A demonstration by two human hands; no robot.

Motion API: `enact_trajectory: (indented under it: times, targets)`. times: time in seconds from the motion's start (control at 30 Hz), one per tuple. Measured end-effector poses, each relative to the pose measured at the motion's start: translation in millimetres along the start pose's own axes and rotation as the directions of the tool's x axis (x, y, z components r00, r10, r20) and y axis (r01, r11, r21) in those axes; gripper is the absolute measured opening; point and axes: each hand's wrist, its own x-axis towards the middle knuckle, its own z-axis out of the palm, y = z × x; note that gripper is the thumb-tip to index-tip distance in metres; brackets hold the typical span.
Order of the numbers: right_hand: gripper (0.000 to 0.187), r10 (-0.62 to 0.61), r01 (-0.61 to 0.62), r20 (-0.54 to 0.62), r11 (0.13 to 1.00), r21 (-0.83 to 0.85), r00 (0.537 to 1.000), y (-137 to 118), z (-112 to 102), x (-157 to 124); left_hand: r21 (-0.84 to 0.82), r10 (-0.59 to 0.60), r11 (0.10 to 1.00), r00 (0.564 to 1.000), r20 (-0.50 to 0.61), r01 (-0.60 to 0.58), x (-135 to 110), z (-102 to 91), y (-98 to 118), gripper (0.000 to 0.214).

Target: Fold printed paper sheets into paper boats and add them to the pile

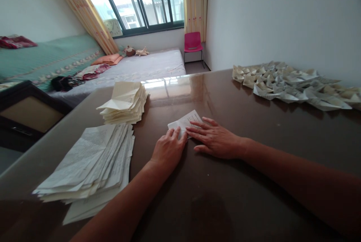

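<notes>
A small folded sheet of white printed paper (184, 120) lies on the brown glossy table (225, 197), in the middle of the view. My right hand (213, 136) rests flat on it from the right, fingers stretched out and spread. At its lower left edge, my left hand (169, 146) presses down with bent fingertips; whether it pinches the edge is hidden. Part of the paper is covered by the fingers of both hands.
Left of my hands are a stack of grey printed sheets (87, 159) and a stack of cream folded sheets (124, 101). Many folded paper boats (287, 82) crowd the far right by the wall. Beyond the table are a bed (158, 63) and a pink chair (193, 41).
</notes>
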Motion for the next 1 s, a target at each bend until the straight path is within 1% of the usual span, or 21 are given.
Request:
enact_trajectory:
  times: [0.07,0.13,0.2,0.27,0.37,0.47,0.53,0.6,0.67,0.73,0.83,0.9,0.97,1.0]
  targets:
    - [0.056,-0.012,0.012,0.015,1.000,-0.016,1.000,-4.9,-2.5,-0.6,0.009,-0.006,1.000,1.000,0.009,0.006,0.5,-0.5,1.0,0.038]
    - [0.052,0.035,-0.035,0.000,0.997,-0.064,0.999,-4.1,-4.8,-0.7,0.023,-0.010,1.000,1.000,0.025,0.010,1.1,-1.6,1.8,0.038]
    - [0.048,0.088,-0.091,-0.031,0.989,-0.113,0.996,1.3,-6.3,-0.3,0.046,-0.005,0.999,0.999,0.049,0.003,1.6,-2.9,2.2,0.037]
    - [0.045,0.113,-0.120,-0.059,0.982,-0.144,0.992,8.2,-6.9,0.7,0.061,0.000,0.998,0.998,0.059,-0.004,1.7,-3.5,2.0,0.038]
    - [0.039,0.104,-0.116,-0.078,0.978,-0.174,0.991,15.6,-7.2,2.3,0.026,0.004,1.000,1.000,0.013,-0.005,1.4,-2.1,0.2,0.035]
    - [0.026,0.079,-0.093,-0.076,0.975,-0.202,0.994,18.0,-8.5,2.7,-0.027,-0.001,1.000,0.999,-0.046,0.000,0.9,0.7,-2.5,0.035]
    - [0.027,0.059,-0.073,-0.079,0.979,-0.191,0.995,19.0,-9.3,2.2,-0.039,0.001,0.999,0.998,-0.066,-0.004,1.0,1.9,-3.4,0.035]
    - [0.032,0.055,-0.069,-0.106,0.989,-0.133,0.993,21.0,-8.7,1.3,-0.044,0.008,0.999,0.997,-0.078,-0.012,1.6,2.3,-3.1,0.034]
    - [0.034,0.080,-0.086,-0.152,0.996,-0.036,0.985,24.3,-6.5,0.6,-0.046,0.012,0.999,0.997,-0.080,-0.015,2.6,1.4,-1.4,0.032]
    - [0.036,0.130,-0.116,-0.211,0.990,0.074,0.969,27.6,-3.5,0.4,-0.043,0.010,0.999,0.998,-0.058,-0.012,3.5,-1.0,0.8,0.030]
    - [0.038,0.226,-0.157,-0.287,0.957,0.243,0.931,29.5,-1.0,1.0,-0.050,0.005,0.999,1.000,-0.004,-0.005,4.0,-5.9,0.5,0.031]
    - [0.036,0.280,-0.165,-0.321,0.925,0.342,0.905,28.6,-2.0,1.7,-0.094,-0.019,0.995,1.000,0.003,0.020,3.5,-7.7,-5.0,0.030]
    - [0.036,0.278,-0.134,-0.347,0.913,0.386,0.896,27.7,-4.1,2.1,-0.185,-0.063,0.981,0.998,-0.028,0.057,2.7,-6.5,-14.8,0.027]
    - [0.041,0.261,-0.111,-0.360,0.915,0.388,0.896,27.9,-5.0,2.2,-0.245,-0.084,0.967,0.995,-0.053,0.069,2.5,-4.8,-20.3,0.027]
